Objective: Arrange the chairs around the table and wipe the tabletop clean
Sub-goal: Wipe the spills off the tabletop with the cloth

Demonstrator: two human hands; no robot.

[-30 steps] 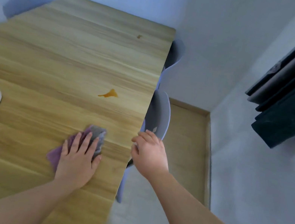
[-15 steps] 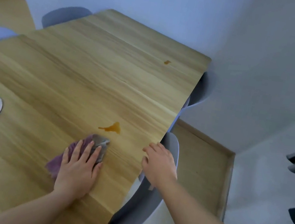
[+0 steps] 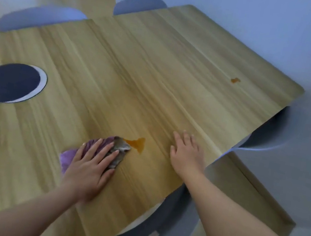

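The cloth (image 3: 123,148) is pressed flat onto the table (image 3: 157,76) by the left hand (image 3: 90,166), whose fingers are straight and slightly spread, with nothing curled round the fabric. The cloth is covered across its middle by the palm and fingers. A purple end is left showing behind the little-finger side, and a grey end is seen past the fingertips. Its long axis is laid slantwise, from the near left to the far right. The grey end is pointed at an orange stain (image 3: 135,142), and the stain's near edge is reached by it.

Just to the right of the stain, the right hand (image 3: 186,152) is laid palm down on the bare wood near the table's right edge, fingers spread, and nothing is held in it.

A smaller stain (image 3: 235,80) is seen well apart, near the far right corner. A dark round mat (image 3: 8,82) is set on the left part of the top. One chair (image 3: 163,223) is tucked under the near right edge, another (image 3: 270,136) further along that edge, and two chair backs (image 3: 41,16) (image 3: 139,4) are seen along the opposite side.
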